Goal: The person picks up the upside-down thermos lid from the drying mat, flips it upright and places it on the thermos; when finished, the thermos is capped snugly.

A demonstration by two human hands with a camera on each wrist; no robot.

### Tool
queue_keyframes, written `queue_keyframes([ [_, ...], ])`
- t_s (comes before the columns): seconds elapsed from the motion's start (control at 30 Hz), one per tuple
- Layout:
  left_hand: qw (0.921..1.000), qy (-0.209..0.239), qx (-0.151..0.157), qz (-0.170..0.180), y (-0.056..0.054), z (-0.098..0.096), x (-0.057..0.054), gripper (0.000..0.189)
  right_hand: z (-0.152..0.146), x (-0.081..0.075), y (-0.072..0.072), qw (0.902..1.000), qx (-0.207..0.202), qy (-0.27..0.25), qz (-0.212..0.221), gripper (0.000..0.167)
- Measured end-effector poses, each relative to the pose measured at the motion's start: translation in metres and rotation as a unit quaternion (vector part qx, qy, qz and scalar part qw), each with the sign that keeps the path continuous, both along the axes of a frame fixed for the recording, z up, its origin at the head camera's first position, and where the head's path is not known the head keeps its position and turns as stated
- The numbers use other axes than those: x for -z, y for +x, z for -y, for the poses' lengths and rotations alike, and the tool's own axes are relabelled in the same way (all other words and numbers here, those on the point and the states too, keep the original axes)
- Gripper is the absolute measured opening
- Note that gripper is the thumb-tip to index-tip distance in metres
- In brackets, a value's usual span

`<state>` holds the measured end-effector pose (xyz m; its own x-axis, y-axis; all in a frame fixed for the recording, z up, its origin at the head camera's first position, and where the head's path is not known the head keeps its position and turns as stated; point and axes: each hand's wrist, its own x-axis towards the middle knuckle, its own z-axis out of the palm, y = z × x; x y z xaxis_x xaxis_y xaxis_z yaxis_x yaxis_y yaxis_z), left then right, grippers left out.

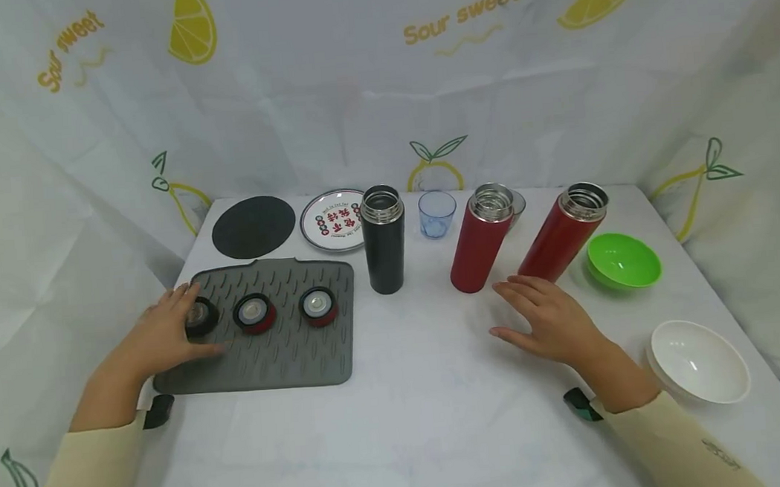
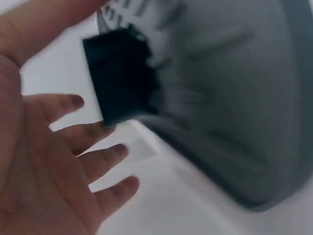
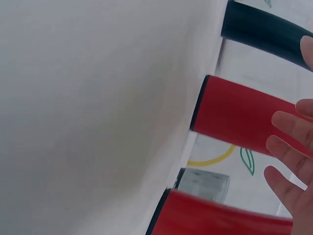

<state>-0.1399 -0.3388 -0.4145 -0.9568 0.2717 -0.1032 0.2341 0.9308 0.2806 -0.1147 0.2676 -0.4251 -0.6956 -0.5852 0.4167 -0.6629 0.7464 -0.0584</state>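
Note:
My left hand (image 1: 151,340) is at the left edge of a grey drying mat (image 1: 297,361), its spread fingers and thumb around a black flask lid (image 1: 201,317). A gap shows between the fingers and that lid (image 2: 122,76) in the left wrist view. Two lids with red sides, a middle one (image 1: 254,313) and a right one (image 1: 318,306), lie on the mat. On the other side, my right hand (image 1: 552,323) hovers with fingers apart, in front of a red flask (image 1: 477,249) and another red flask (image 1: 557,241). A black flask (image 1: 385,251) stands beside the mat. All three flasks are lidless.
Behind the mat lie a black round mat (image 1: 253,228) and a printed plate (image 1: 336,232). A blue glass (image 1: 437,214) stands between flasks; a clear glass (image 3: 203,185) is partly hidden behind a red one. A green bowl (image 1: 622,263) and a white bowl (image 1: 699,366) are at right.

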Motion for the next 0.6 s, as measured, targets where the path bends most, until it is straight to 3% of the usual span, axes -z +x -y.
queue_keyframes([
  [0.07, 0.9981, 0.027, -0.032, 0.045, -0.001, 0.014, 0.003, 0.120, 0.009, 0.001, -0.003, 0.9998, -0.005, -0.016, -0.007, 0.067],
  [0.13, 0.9958, 0.060, -0.045, 0.053, -0.004, 0.021, 0.007, 0.110, 0.017, 0.001, -0.005, 0.9994, -0.009, -0.031, -0.012, 0.061],
  [0.23, 0.9948, 0.086, -0.051, 0.019, -0.008, 0.023, 0.013, 0.091, 0.027, 0.002, -0.008, 0.9985, -0.017, -0.052, -0.010, 0.059],
  [0.33, 0.9931, 0.100, -0.056, -0.025, -0.007, 0.018, 0.009, 0.080, 0.039, 0.004, -0.007, 0.9964, -0.029, -0.079, 0.010, 0.058],
  [0.47, 0.9881, 0.124, -0.025, -0.087, -0.008, -0.013, -0.013, 0.074, 0.058, 0.003, -0.005, 0.9902, -0.031, -0.120, 0.064, 0.054],
  [0.6, 0.9794, 0.124, 0.049, -0.152, -0.008, -0.075, -0.032, 0.070, 0.078, -0.001, -0.003, 0.9837, -0.003, -0.138, 0.115, 0.051],
])
